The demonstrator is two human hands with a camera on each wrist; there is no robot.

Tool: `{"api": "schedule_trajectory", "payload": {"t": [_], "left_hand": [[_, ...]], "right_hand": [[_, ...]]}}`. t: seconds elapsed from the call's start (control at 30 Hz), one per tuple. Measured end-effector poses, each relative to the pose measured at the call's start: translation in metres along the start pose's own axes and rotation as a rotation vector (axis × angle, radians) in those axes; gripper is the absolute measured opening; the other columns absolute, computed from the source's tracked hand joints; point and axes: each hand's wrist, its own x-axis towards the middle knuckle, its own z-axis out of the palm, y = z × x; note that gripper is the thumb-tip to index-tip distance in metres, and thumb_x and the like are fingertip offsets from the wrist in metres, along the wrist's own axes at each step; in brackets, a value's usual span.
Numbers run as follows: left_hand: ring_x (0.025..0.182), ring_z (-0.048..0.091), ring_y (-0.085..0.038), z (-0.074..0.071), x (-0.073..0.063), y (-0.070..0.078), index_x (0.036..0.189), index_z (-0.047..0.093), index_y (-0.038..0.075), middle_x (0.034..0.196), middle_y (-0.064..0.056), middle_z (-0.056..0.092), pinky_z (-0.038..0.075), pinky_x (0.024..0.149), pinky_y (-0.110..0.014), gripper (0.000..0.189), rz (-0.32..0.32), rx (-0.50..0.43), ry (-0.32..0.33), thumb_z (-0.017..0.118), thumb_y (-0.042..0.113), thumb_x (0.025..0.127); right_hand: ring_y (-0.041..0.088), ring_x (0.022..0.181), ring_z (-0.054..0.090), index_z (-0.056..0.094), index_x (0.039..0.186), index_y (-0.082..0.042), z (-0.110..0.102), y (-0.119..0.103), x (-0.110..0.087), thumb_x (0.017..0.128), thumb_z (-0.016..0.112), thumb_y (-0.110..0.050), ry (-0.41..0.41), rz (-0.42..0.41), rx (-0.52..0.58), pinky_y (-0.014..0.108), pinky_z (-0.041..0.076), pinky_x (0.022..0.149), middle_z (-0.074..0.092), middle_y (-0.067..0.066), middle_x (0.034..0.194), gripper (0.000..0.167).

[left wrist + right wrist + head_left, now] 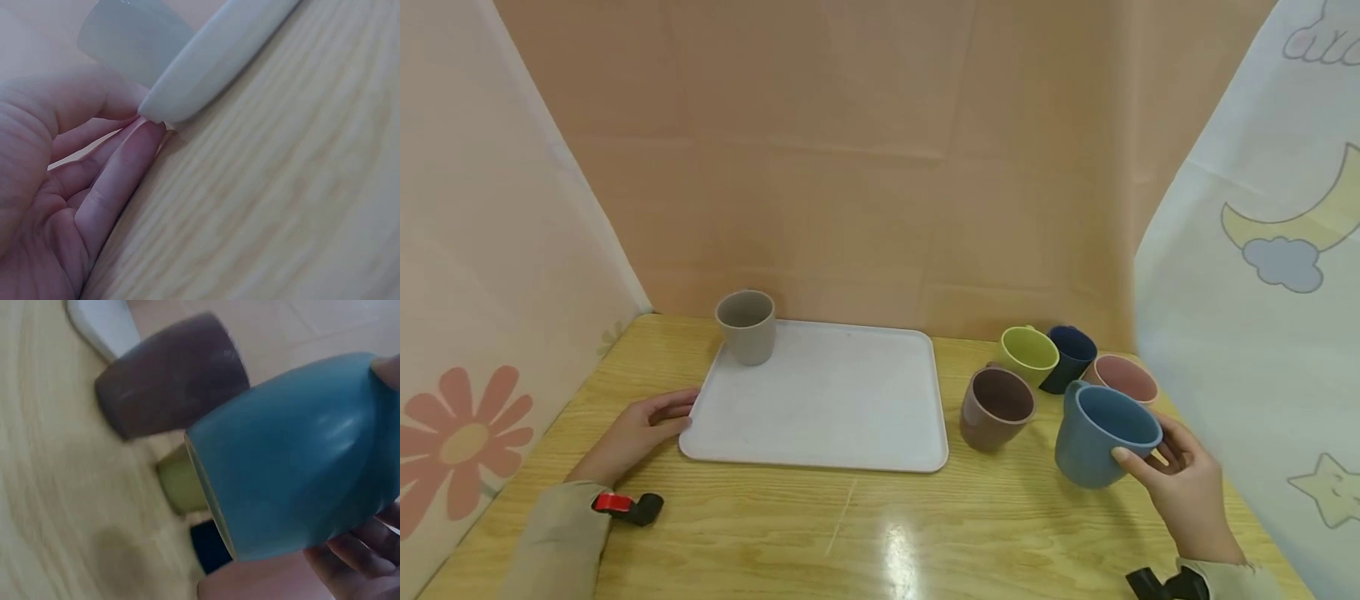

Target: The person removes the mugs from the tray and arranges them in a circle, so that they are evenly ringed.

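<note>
1. Blue round-bodied mug with handle (1086,454): 4 o'clock in head view, tilted, off the yellowish wood-grain table (737,542).
2. Right hand (1191,487): clamped on that mug, thumb and fingers on opposite sides near the rim.
3. Left hand (643,429): thumb and fingers apart, tips touching the white rectangular tray (827,417) at its 9 o'clock edge.
4. Grey-beige round cup (752,343): upright, tray's 10 o'clock corner.
5. Around the blue mug: brown-mauve rounded mug (981,425) at 9 o'clock, yellow-green round mug (1028,350) at 10–11, navy cylindrical mug (1071,354) at 11, pink round mug (1123,377) at 12–1.
</note>
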Motion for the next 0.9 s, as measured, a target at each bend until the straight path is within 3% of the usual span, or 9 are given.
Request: {"api": "schedule_trajectory", "payload": {"t": [0.13, 0.3, 0.53, 0.9], "left_hand": [[0.116, 0.044, 0.016, 0.001, 0.001, 0.000, 0.149, 0.048, 0.001, 0.149, -0.021, 0.050, 0.039, 0.090, -0.005, 0.058, 0.000, -0.003, -0.001, 0.065, 0.030, 0.101], [0.115, 0.044, 0.017, 0.002, 0.002, 0.000, 0.149, 0.048, 0.001, 0.149, -0.021, 0.050, 0.039, 0.091, -0.005, 0.058, 0.006, -0.012, -0.009, 0.065, 0.029, 0.101], [0.115, 0.043, 0.018, -0.002, -0.003, 0.000, 0.150, 0.048, 0.002, 0.149, -0.021, 0.050, 0.038, 0.091, -0.004, 0.058, 0.005, 0.024, -0.001, 0.064, 0.031, 0.102], [0.115, 0.043, 0.018, -0.001, -0.002, 0.001, 0.150, 0.047, 0.001, 0.149, -0.021, 0.050, 0.039, 0.090, -0.005, 0.058, 0.014, -0.002, -0.002, 0.064, 0.028, 0.102]], "right_hand": [[-0.016, 0.110, 0.051, 0.052, 0.145, -0.017, -0.010, 0.018, 0.000, 0.091, 0.072, 0.006, -0.029, 0.012, -0.076, 0.005, 0.046, 0.083, 0.054, -0.023, 0.122, 0.062], [-0.013, 0.112, 0.053, 0.053, 0.144, -0.016, -0.016, 0.033, -0.001, 0.089, 0.072, 0.010, -0.062, -0.011, 0.015, 0.008, 0.049, 0.084, 0.057, -0.021, 0.124, 0.064], [-0.014, 0.113, 0.052, 0.052, 0.146, -0.013, -0.014, 0.045, 0.003, 0.088, 0.073, 0.009, -0.053, -0.011, 0.005, 0.008, 0.049, 0.084, 0.057, -0.022, 0.125, 0.066], [-0.012, 0.116, 0.053, 0.051, 0.147, -0.011, -0.020, 0.062, 0.004, 0.088, 0.068, 0.016, -0.083, -0.041, 0.117, 0.008, 0.048, 0.086, 0.057, -0.019, 0.129, 0.067]]}}
